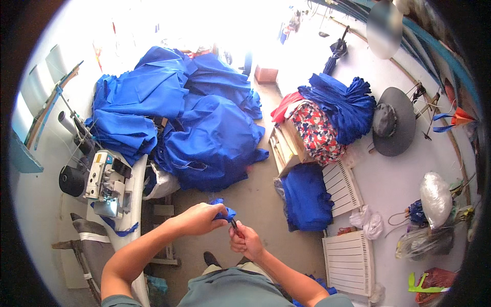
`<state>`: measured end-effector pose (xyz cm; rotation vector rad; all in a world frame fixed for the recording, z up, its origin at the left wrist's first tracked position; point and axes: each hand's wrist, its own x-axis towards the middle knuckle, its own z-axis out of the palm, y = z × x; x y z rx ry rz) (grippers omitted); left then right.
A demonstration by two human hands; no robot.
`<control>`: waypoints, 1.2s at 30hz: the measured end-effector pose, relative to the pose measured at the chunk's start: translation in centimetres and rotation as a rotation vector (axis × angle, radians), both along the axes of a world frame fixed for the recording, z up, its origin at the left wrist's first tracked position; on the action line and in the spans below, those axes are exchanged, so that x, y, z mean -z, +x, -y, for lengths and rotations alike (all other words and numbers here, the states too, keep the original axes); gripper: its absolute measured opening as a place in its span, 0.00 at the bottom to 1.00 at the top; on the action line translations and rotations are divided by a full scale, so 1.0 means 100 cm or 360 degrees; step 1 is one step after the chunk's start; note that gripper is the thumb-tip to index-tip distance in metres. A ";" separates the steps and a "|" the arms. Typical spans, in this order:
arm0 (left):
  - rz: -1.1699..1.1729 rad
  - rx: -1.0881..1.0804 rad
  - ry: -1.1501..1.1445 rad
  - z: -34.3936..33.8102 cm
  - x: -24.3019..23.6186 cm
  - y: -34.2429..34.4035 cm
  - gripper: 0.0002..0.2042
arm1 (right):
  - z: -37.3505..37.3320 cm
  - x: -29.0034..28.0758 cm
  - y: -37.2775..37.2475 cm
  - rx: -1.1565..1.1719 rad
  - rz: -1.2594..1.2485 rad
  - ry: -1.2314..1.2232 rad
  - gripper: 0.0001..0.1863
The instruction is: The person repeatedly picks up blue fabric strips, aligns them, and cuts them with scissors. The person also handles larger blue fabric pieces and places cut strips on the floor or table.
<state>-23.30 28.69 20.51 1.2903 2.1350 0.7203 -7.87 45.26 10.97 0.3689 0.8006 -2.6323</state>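
A small blue cloth piece (230, 213) is held above the brownish floor (255, 197), pinched in the left hand (205, 218); the right hand (246, 241), fingers curled, grips a slender dark tool (233, 224) just beside it. Leftward, a sewing machine (105, 176) stands on a white table (134, 197). Ahead lies heaped blue fabric (212, 138); rightward, 2 slatted white panels (349, 261) sit near a pale wall (391, 179).

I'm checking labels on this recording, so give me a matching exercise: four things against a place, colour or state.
1. Blue cloth piece
2. Sewing machine
3. Brimmed hat
4. Camouflage-patterned cloth

A. Red, white and dark blue
B. On the white table at left
C. Held in the left hand
D. Dark grey, at right

Pairs: 1-C, 2-B, 3-D, 4-A
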 end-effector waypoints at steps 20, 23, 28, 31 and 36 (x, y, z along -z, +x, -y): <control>0.0349 -0.0226 0.0038 -0.018 0.008 -0.009 0.11 | -0.004 -0.002 -0.005 0.0119 -0.0145 0.0240 0.24; 0.0357 -0.0248 0.0010 -0.021 0.007 -0.008 0.11 | -0.002 0.004 -0.003 0.0143 -0.0113 0.0239 0.24; 0.0351 -0.0249 -0.0004 -0.024 0.009 -0.006 0.12 | -0.002 0.007 -0.003 0.0185 -0.0104 0.0239 0.25; 0.0328 -0.0270 0.0055 -0.026 0.008 -0.002 0.14 | -0.004 0.007 -0.004 0.0173 -0.0103 0.0216 0.25; 0.0330 -0.0284 0.0138 -0.027 0.006 0.003 0.14 | -0.002 0.006 -0.004 0.0174 -0.0082 0.0099 0.25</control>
